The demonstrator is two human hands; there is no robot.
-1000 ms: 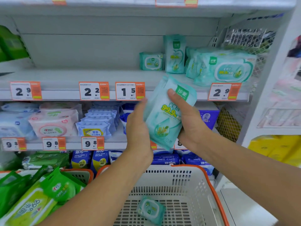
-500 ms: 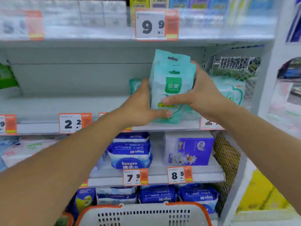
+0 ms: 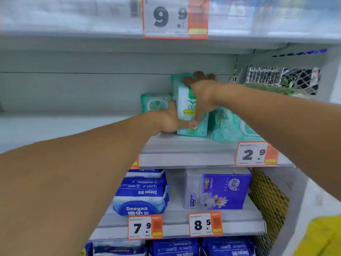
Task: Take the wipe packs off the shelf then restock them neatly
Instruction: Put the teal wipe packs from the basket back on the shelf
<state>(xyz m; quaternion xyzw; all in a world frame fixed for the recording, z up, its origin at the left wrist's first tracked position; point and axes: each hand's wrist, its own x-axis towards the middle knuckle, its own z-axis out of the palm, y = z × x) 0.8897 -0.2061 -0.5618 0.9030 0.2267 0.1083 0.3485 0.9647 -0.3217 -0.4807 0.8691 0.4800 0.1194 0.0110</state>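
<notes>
A teal wipe pack (image 3: 186, 108) stands upright on the grey shelf (image 3: 184, 150), with another teal pack standing right behind it. My right hand (image 3: 201, 95) grips it from the top and right side, thumb down its front. My left hand (image 3: 168, 121) presses against its lower left side. A small flat teal pack (image 3: 155, 102) stands to the left, further back. Larger teal wipe packs (image 3: 232, 128) lie to the right, partly hidden by my right arm.
Price tags hang on the shelf edges, among them 2.9 (image 3: 256, 154). On the shelf below sit blue Deeyeo packs (image 3: 142, 193) and a purple box (image 3: 221, 189). A wire mesh panel (image 3: 269, 200) closes the right side. The shelf's left part holds nothing.
Both hands have carried the teal pack from the front of the shelf deeper in and stood it upright on the shelf. The camera moved closer.
</notes>
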